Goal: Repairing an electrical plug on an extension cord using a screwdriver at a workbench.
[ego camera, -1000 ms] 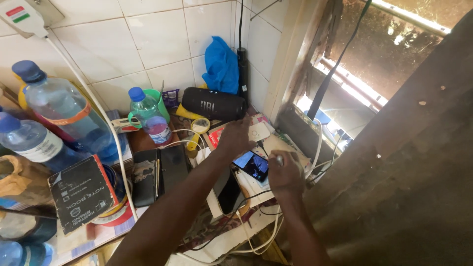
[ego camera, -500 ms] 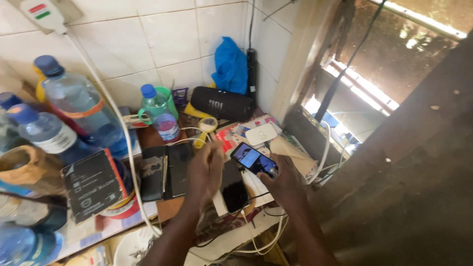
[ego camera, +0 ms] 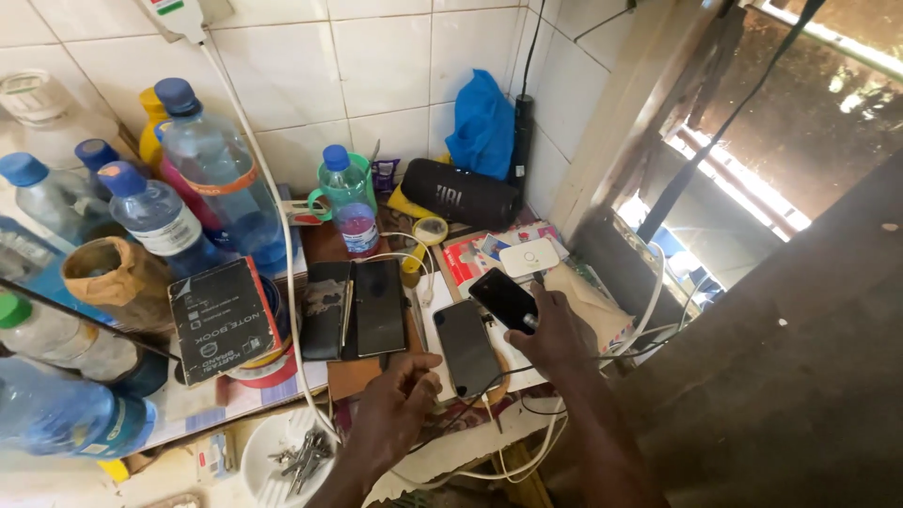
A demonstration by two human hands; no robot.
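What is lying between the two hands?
In the head view, a dark phone lies flat, screen up, between the left hand and the right hand. The right hand holds another black phone just above it.

We see the right hand (ego camera: pixel 555 334) holding a phone (ego camera: pixel 504 299) above the cluttered shelf (ego camera: pixel 357 376), with the left hand (ego camera: pixel 400 400) lower and to its left, beside a second phone (ego camera: pixel 466 346) lying flat between the two hands. Left of that phone lie two more phones (ego camera: pixel 357 308) side by side, and further left a notebook (ego camera: pixel 224 318) leans on a tin. Behind them stand bottles (ego camera: pixel 212 179) against the tiled wall (ego camera: pixel 376 66), a speaker (ego camera: pixel 461 193) lying to their right. A bowl of nails (ego camera: pixel 292 456) sits below the shelf's front edge.
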